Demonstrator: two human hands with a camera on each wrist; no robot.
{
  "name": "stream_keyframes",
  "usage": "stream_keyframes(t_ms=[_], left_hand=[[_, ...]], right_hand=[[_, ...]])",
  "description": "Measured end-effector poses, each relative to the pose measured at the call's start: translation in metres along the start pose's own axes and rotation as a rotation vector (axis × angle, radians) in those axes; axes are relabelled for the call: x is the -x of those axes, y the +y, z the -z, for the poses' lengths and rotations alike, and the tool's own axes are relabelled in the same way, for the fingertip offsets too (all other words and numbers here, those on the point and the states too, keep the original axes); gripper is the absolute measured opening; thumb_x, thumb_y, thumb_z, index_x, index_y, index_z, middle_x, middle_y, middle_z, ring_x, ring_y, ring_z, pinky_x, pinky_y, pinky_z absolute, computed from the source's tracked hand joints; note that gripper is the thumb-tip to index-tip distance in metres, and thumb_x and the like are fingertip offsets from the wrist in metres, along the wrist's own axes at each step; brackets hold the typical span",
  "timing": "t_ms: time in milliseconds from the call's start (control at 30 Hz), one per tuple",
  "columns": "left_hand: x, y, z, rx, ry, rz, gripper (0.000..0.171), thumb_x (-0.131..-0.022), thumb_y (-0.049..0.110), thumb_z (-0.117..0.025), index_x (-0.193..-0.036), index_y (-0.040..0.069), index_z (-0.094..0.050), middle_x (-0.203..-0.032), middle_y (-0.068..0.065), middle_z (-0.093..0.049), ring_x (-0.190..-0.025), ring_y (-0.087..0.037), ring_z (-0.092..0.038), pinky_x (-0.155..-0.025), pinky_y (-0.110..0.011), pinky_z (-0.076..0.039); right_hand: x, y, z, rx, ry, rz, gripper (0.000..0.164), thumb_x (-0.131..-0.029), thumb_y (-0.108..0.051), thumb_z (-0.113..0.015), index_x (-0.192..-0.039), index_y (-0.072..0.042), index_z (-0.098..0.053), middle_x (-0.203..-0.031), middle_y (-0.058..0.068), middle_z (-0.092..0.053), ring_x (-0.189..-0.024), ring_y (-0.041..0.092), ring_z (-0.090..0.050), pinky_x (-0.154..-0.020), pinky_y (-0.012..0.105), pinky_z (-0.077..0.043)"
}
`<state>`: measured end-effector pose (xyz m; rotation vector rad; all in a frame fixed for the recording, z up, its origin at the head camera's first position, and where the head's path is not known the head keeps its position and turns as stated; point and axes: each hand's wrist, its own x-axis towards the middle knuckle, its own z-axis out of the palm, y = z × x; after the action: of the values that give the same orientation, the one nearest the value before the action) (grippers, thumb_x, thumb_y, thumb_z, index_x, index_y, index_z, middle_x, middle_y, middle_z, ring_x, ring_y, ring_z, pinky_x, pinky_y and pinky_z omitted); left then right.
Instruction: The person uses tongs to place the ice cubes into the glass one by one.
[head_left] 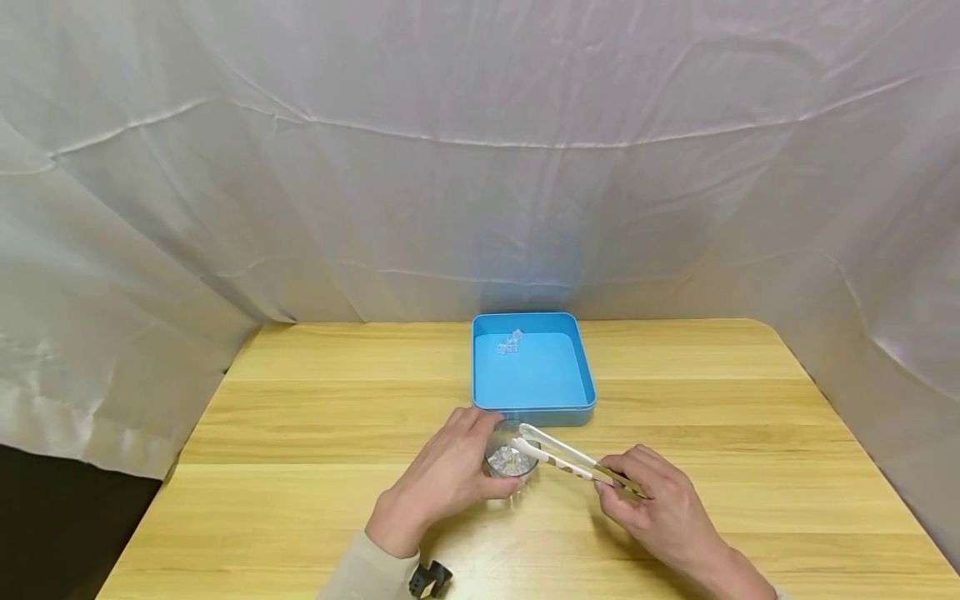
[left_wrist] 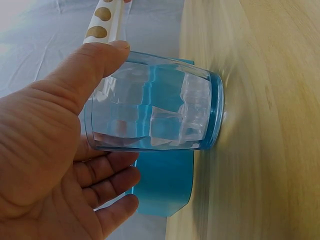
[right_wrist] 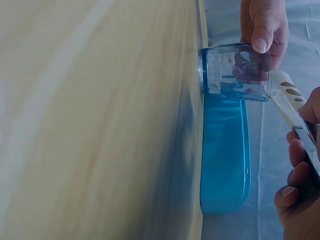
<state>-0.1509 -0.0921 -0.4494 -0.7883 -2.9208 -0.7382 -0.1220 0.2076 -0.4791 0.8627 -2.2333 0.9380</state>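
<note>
Left to right. Beige sleeve (head_left: 367,571) at bottom, one, with one small black device (head_left: 430,578) at the wrist. Left hand (head_left: 442,471): grasping one clear, faceted drinking tumbler (left_wrist: 117,100), thumb on one side, fingers round the other. Tumbler stands mouth up on the yellow-brown wood-grain table (head_left: 300,417), just in front of the tray's near wall; can't tell if the two touch.

Tumbler contents: clear ice-like pieces (head_left: 510,461), several, gathered at the bottom. They overlap, so no exact count.

Tray: one, light blue, square, rounded corners, low walls (head_left: 547,379). Contents: small cluster of clear cubes (head_left: 512,344) toward the far left corner, at least three, pieces touching or nearly so. Rest of its floor shows plain blue.

Tongs: one pair, two white arms with brown spots and gold-coloured handles (head_left: 562,448). Tips are at the tumbler's mouth, set apart from each other. Can't tell whether anything is between them.

Right hand (head_left: 660,500): clenched on the tong handles, thumb one side, fingers the other, to the right of the tumbler and clear of the table in the right wrist view. Behind everything: pale grey draped cloth (head_left: 375,192).
</note>
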Motion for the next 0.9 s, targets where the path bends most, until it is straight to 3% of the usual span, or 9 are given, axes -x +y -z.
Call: stream_keyframes(t_ms=[133,367,567,667,767,900], left_hand=[[0.0,0.0,0.0,0.001,-0.003,0.003,0.079,-0.083,0.052,-0.086,-0.142,0.007,-0.059,-0.134,-0.005,-0.064,-0.124,-0.021,-0.056,-0.099,-0.036,-0.055],[0.001,0.001,0.0,-0.015,0.006,0.001,0.078,-0.083,0.052,-0.086,-0.141,0.007,-0.059,-0.133,-0.005,-0.064,-0.123,-0.021,-0.057,-0.102,-0.037,-0.055],[0.001,0.004,0.001,-0.043,0.02,-0.001,0.08,-0.082,0.055,-0.086,-0.14,0.008,-0.059,-0.132,-0.005,-0.065,-0.122,-0.022,-0.058,-0.103,-0.038,-0.055],[0.002,0.004,0.001,-0.053,0.025,-0.006,0.079,-0.081,0.055,-0.086,-0.139,0.008,-0.06,-0.13,-0.004,-0.065,-0.121,-0.022,-0.058,-0.103,-0.038,-0.055],[0.003,0.004,0.001,-0.057,0.03,-0.01,0.079,-0.08,0.055,-0.086,-0.138,0.008,-0.06,-0.129,-0.004,-0.065,-0.12,-0.022,-0.058,-0.102,-0.038,-0.055],[0.002,0.004,0.001,-0.055,0.035,-0.014,0.079,-0.081,0.054,-0.087,-0.138,0.007,-0.061,-0.129,-0.005,-0.065,-0.12,-0.022,-0.058,-0.102,-0.039,-0.055]], right_hand=[[-0.001,0.0,0.001,0.003,0.004,0.005,0.009,-0.091,-0.016,-0.074,-0.097,-0.01,-0.076,-0.081,-0.014,-0.062,-0.072,0.0,-0.052,-0.062,0.01,-0.045],[-0.007,0.001,0.002,0.024,0.036,0.022,0.025,-0.101,-0.031,-0.065,-0.096,-0.009,-0.076,-0.081,-0.013,-0.062,-0.071,0.002,-0.051,-0.06,0.012,-0.043],[-0.02,0.002,0.005,0.077,0.022,-0.01,0.011,-0.09,-0.018,-0.072,-0.097,-0.01,-0.075,-0.082,-0.011,-0.064,-0.073,0.004,-0.053,-0.062,0.015,-0.046],[-0.033,0.004,0.006,0.119,0.013,-0.002,0.015,-0.082,-0.011,-0.075,-0.098,-0.01,-0.075,-0.083,-0.008,-0.066,-0.073,0.005,-0.054,-0.061,0.017,-0.046],[-0.047,0.008,0.005,0.177,-0.001,0.001,0.019,-0.08,-0.009,-0.077,-0.098,-0.006,-0.075,-0.085,-0.001,-0.07,-0.074,0.008,-0.056,-0.06,0.022,-0.049],[-0.066,0.015,0.002,0.254,-0.059,-0.058,0.018,-0.084,-0.011,-0.077,-0.099,-0.002,-0.076,-0.086,0.006,-0.072,-0.075,0.014,-0.059,-0.06,0.031,-0.054]])
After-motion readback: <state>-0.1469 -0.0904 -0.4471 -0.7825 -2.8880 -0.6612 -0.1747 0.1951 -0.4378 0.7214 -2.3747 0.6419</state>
